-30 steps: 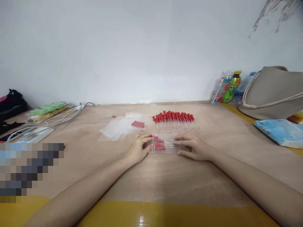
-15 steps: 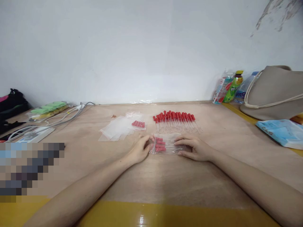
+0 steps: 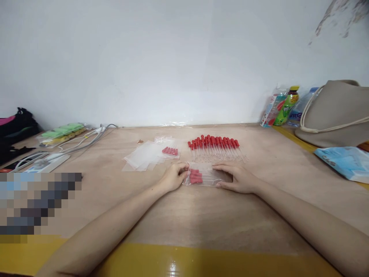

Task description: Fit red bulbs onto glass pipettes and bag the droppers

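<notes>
A clear zip-lock bag lies sideways between my two hands. Inside it are several droppers, red rubber bulbs to the left and thin clear tubes to the right. My left hand pinches the bag's left end, where a red line runs along the edge. At the other end, my right hand rests with thumb and fingers spread apart, fingertips touching the bag's upper and lower edges. Just behind, a row of loose droppers lies side by side, bulbs toward the wall.
Flat clear bags overlap at the back left, beside a filled bag of droppers. Further left are cables and a power strip. On the right are drink bottles, a beige bag and a blue packet.
The right fingers have shifted from over the bag toward its upper edge, spreading wider from the thumb. My left hand still pinches the other end. The whole view has shifted slightly.
</notes>
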`<action>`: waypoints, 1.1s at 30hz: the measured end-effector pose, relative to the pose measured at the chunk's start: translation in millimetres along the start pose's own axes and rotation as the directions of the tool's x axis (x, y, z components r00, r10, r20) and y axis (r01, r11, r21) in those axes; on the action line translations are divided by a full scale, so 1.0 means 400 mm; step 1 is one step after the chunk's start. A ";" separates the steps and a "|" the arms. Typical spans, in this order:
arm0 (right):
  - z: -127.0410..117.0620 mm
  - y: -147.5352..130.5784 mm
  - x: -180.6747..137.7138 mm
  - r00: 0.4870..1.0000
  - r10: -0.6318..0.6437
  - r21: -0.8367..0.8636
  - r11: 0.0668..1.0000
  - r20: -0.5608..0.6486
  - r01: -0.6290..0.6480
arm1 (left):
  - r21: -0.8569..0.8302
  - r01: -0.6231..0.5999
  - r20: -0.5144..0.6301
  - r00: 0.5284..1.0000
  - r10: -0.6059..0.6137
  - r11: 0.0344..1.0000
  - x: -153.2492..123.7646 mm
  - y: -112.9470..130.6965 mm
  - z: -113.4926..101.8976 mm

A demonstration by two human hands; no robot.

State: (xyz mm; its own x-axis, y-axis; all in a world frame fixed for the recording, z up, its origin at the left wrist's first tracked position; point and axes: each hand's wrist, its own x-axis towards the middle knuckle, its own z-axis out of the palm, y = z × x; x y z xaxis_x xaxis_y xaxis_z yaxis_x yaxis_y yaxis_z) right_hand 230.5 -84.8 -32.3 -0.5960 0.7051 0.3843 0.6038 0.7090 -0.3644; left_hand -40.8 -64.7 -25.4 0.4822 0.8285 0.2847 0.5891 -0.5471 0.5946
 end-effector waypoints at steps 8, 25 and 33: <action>0.004 0.001 0.003 0.998 -0.055 -0.007 0.998 -0.005 0.055 | -0.069 -0.017 0.005 1.000 0.017 0.997 -0.003 -0.004 -0.003; -0.002 -0.013 -0.002 0.992 -0.125 0.007 0.992 0.019 0.125 | 0.115 0.373 -0.206 0.916 -0.345 0.921 0.221 -0.008 -0.055; 0.004 -0.014 -0.002 0.994 -0.111 0.060 0.992 0.013 0.110 | -0.003 0.558 -0.204 0.812 -0.547 0.830 0.367 -0.044 -0.004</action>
State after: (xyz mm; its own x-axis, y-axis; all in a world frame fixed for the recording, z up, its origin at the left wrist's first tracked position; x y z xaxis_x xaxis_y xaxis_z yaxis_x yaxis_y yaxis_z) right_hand 227.0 -89.4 -31.9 -0.6660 0.6225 0.4110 0.5020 0.7815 -0.3705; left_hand 18.6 66.6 6.9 -0.0625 0.9963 0.0595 0.7559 0.0083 0.6547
